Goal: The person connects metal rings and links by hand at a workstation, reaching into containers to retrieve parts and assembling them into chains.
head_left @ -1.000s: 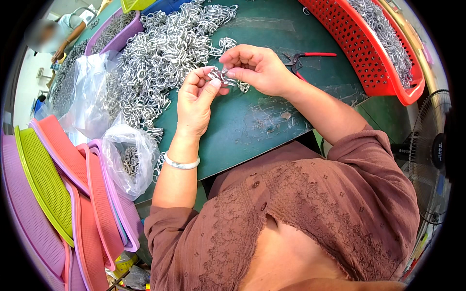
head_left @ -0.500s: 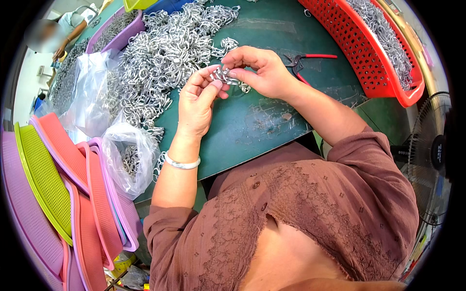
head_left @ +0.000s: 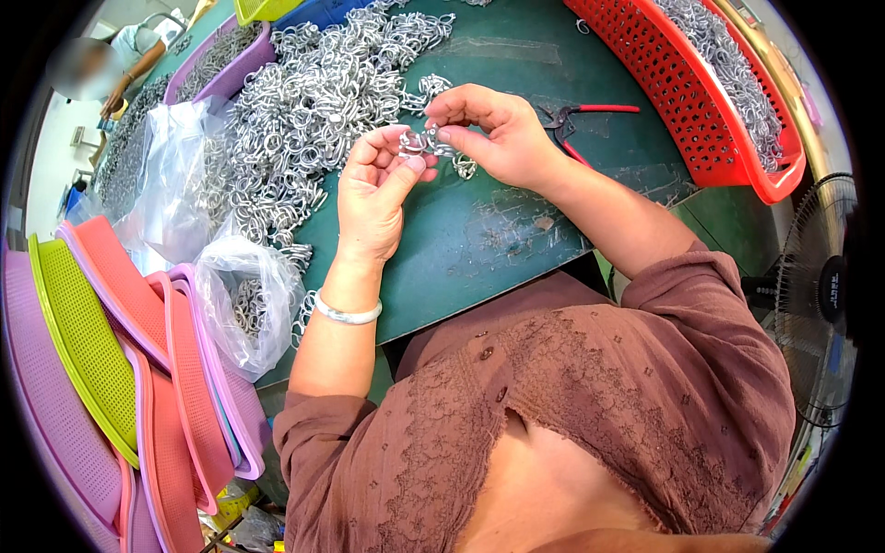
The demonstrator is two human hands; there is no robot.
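Note:
Above the green table, my left hand pinches small silvery metal rings between thumb and fingers. My right hand closes thumb and forefinger on the right end of the same little cluster, its other fingers curled. A few linked pieces dangle just below my right fingertips. How the rings join is too small to make out. Beyond my hands spreads a large heap of similar metal rings. Red-handled pliers lie on the table to the right of my right hand.
A red perforated basket full of metal pieces stands at the right, near a black fan. At the left are stacked coloured baskets, a clear bag of rings and a purple basket. Another person is at the far left.
My fingertips have drawn slightly apart, and more of the metal rings shows between them. My right thumb has shifted a little; the arms stay nearly in place.

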